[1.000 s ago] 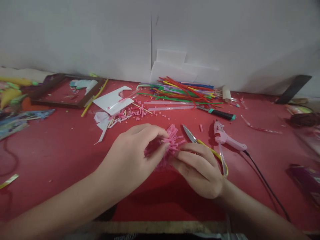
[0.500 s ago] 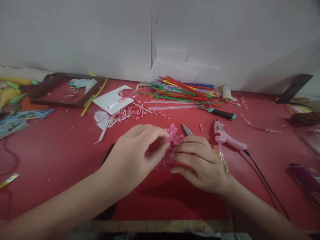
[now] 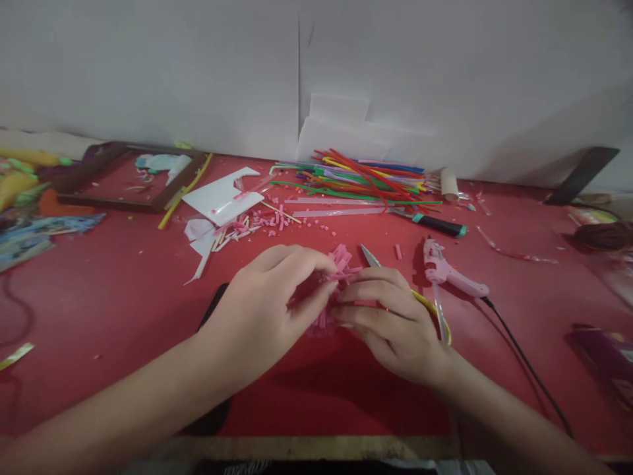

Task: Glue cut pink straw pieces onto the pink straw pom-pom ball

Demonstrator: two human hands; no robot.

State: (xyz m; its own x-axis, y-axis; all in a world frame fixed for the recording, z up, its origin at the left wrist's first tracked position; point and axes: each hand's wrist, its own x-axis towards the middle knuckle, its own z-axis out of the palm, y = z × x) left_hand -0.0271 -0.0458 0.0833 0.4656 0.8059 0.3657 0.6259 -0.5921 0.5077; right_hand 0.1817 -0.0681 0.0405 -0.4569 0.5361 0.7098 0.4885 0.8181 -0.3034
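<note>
A bundle of short pink strips [image 3: 340, 258], clustered like a tuft, is between my two hands above the red table [image 3: 346, 409]. My left hand [image 3: 277, 300] pinches it from the left with thumb and forefinger. From the right, the fingers of my right hand [image 3: 390, 316] are closed against the same bundle, covering much of it. Just beyond my right hand a pointed metal blade [image 3: 370, 256] pokes out, its other end hidden beneath the hand. A black flat object [image 3: 217, 300] lies partly under my left forearm.
A pink glue gun [image 3: 452, 270] with a black cord lies at right, near a black-and-teal cutter [image 3: 439, 225]. Colourful pipe cleaners [image 3: 356, 175] lie at the back, beside white card [image 3: 222, 194] and pink scraps [image 3: 281, 218]. A brown frame [image 3: 113, 204] is at left.
My right hand has shifted slightly left and its fingers have moved on the pink bundle. More of a yellow strand shows beside that hand. My left hand has barely moved.
</note>
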